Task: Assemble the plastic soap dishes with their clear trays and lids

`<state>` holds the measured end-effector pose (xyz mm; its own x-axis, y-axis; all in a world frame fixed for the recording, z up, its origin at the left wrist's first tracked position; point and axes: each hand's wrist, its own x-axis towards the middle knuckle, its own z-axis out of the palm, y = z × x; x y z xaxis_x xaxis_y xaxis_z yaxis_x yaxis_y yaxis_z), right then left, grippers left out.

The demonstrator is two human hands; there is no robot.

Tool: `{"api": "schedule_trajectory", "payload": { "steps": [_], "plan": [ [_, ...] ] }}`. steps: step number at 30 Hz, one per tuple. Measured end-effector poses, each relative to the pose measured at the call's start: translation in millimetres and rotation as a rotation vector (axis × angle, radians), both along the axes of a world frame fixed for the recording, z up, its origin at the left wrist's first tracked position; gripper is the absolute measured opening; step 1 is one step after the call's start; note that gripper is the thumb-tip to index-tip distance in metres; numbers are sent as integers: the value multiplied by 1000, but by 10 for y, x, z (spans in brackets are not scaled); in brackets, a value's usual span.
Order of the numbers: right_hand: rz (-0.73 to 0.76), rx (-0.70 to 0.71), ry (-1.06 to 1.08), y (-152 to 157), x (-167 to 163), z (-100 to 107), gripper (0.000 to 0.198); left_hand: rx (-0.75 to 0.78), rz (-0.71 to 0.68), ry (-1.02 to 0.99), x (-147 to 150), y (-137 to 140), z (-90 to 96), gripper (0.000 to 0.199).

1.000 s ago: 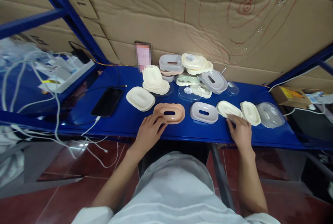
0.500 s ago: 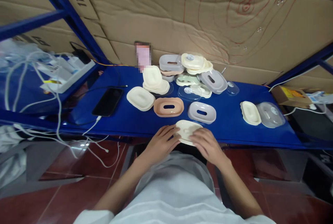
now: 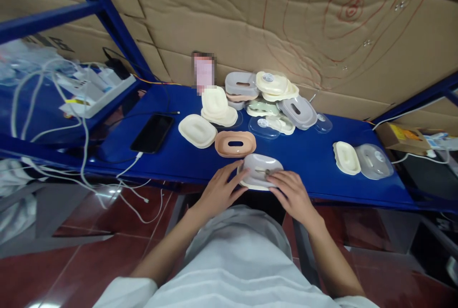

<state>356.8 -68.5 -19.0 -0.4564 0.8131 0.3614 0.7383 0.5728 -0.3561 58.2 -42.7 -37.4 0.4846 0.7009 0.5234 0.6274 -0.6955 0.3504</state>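
At the table's front edge, a pale lavender soap dish [image 3: 258,161] with a slot in its floor sits on a cream tray [image 3: 255,187], whose rim shows underneath. My left hand [image 3: 222,188] grips the left side, its thumb and fingers at the rim. On the right side, my right hand [image 3: 292,192] has its fingers over the dish's edge and near the slot, covering part of it. Just behind stands a peach soap dish [image 3: 229,150] with the same kind of slot. To its left lies a cream tray [image 3: 197,130].
Behind is a pile of cream trays [image 3: 214,100], lavender dishes [image 3: 302,115] and clear lids [image 3: 263,129]. A cream tray [image 3: 347,158] and clear lid [image 3: 375,162] lie right. A black phone [image 3: 152,134] with a cable lies left. Cardboard [image 3: 222,7] backs the blue table [image 3: 307,155].
The lavender dish has come from behind my hands toward me and now lies on the cream tray between them. The whole view has shifted slightly.
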Motion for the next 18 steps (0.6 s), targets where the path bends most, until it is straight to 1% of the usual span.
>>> {"api": "schedule_trajectory", "payload": {
  "steps": [2, 5, 10, 15, 18],
  "plan": [
    [54, 25, -18, -34, -133, 23, 44, -4, -11, -9, -22, 23, -32, 52],
    [79, 89, -53, -18, -234, 76, 45, -27, -44, -14, -56, 44, -47, 45],
    [137, 175, -127, 57, -220, 148, 42, -31, -72, -44, -85, 59, -19, 34],
    [176, 259, -173, 34, -230, 73, 41, 27, -87, -83, -85, 58, -55, 32],
    [177, 226, -137, 109, -188, 75, 38, 33, -97, -95, -82, 53, -81, 33]
  ]
}}
